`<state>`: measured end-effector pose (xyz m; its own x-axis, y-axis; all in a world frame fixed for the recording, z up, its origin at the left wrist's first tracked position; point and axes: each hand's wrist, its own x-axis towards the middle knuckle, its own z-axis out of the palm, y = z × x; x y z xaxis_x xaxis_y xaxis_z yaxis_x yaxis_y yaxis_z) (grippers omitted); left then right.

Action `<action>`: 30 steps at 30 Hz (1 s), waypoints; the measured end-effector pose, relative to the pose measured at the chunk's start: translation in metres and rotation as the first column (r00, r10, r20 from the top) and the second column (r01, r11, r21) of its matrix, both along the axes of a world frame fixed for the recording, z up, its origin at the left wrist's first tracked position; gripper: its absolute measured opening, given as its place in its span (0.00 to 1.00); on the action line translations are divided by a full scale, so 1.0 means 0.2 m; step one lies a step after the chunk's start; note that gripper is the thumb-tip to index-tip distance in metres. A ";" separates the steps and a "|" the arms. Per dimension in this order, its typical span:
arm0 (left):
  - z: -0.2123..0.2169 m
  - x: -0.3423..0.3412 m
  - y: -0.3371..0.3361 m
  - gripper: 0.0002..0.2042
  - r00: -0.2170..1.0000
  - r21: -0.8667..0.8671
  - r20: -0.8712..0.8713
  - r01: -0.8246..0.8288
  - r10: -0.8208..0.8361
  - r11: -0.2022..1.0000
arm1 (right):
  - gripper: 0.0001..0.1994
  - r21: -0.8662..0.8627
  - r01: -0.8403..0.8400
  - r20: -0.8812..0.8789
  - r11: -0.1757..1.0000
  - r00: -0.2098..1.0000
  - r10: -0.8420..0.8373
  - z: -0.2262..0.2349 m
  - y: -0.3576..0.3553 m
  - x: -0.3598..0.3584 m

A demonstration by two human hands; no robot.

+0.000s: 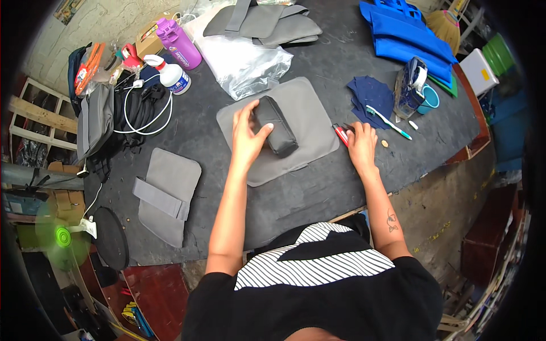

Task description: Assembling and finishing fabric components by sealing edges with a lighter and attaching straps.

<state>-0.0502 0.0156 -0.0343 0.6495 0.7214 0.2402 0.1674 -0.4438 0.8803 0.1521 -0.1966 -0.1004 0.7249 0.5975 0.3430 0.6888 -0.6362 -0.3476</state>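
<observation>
A grey fabric panel with rounded corners lies flat on the dark table in front of me. On it rests a black, padded, brick-shaped block. My left hand grips this block, the fingers over its far left side and the thumb on top. Right of the panel, my right hand is low on the table with its fingers curled at a slim red tool. The fingers partly cover that tool, so its exact kind is unclear.
A grey piece with a strap lies at left. Beyond are clear plastic, a purple bottle, a white spray bottle and stacked grey pieces. Rightward are a toothbrush, navy cloth and blue bags.
</observation>
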 end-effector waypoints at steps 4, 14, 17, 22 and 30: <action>-0.12 0.10 0.21 0.37 0.982 -0.150 0.113 0.164 -0.148 0.975 | 0.10 0.040 -0.020 -0.003 0.999 1.000 0.020 -0.01 0.01 0.00; 0.14 0.20 0.32 0.32 0.900 -0.292 -0.092 0.385 -0.426 0.875 | 0.09 0.279 -0.226 -0.049 0.934 0.967 0.248 0.19 -0.01 -0.31; 0.17 0.18 0.25 0.31 0.893 -0.430 0.332 0.430 -0.304 0.794 | 0.14 0.268 -0.109 -0.476 0.957 0.849 0.230 0.18 0.00 -0.36; 0.12 0.09 0.13 0.22 0.838 -0.627 0.517 0.510 -0.176 0.589 | 0.23 0.514 0.060 -0.675 0.856 0.644 0.359 0.05 0.11 -0.22; -0.07 -0.15 -0.07 0.17 0.748 -0.747 0.664 0.663 -0.010 -0.059 | 0.15 0.856 -0.096 -0.375 0.509 0.563 0.736 0.30 0.23 -0.04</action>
<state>-0.0799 0.0006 -0.0475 0.9748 0.1906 -0.1163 -0.1277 0.9033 0.4096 0.1441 -0.1496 -0.0406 0.6326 0.6847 0.3618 0.1634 0.3386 -0.9266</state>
